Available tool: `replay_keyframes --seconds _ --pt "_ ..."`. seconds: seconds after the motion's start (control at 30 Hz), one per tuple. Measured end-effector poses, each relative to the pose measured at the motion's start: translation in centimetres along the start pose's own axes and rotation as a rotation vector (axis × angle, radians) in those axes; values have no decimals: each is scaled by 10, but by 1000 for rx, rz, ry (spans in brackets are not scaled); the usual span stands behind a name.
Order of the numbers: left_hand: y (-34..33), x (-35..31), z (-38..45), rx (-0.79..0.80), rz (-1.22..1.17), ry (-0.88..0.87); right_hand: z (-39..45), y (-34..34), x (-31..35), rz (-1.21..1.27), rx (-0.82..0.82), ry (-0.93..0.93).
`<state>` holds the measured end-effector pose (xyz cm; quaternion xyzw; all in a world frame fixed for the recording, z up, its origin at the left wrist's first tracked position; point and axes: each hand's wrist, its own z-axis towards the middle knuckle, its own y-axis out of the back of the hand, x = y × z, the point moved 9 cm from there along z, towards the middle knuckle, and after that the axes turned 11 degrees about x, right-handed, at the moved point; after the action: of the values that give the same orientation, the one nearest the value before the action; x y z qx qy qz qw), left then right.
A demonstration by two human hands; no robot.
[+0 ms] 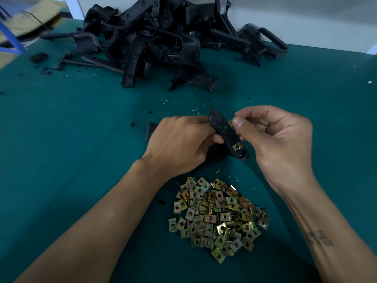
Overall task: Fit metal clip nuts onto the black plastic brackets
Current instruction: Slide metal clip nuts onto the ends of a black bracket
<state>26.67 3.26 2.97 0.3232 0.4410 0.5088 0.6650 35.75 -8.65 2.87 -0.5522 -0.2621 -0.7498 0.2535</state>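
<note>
The left hand [179,144] grips a black bracket [224,133], hiding its middle. The right hand [273,137] pinches a clip nut [230,123], mostly hidden by its fingertips [238,121].

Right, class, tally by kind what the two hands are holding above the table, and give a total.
black bracket, held by the left hand: 1
fitted clip nut on it: 1
loose clip nut, pinched by the right hand: 1
Total: 3
</note>
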Motion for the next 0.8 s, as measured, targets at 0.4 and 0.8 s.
replay_keyframes --seconds 0.4,0.8 --pt "3 -2 2 -52 -1 3 -4 0 -5 142 -137 17" --pt "0 -2 2 -17 8 6 -3 -1 6 -117 -99 66"
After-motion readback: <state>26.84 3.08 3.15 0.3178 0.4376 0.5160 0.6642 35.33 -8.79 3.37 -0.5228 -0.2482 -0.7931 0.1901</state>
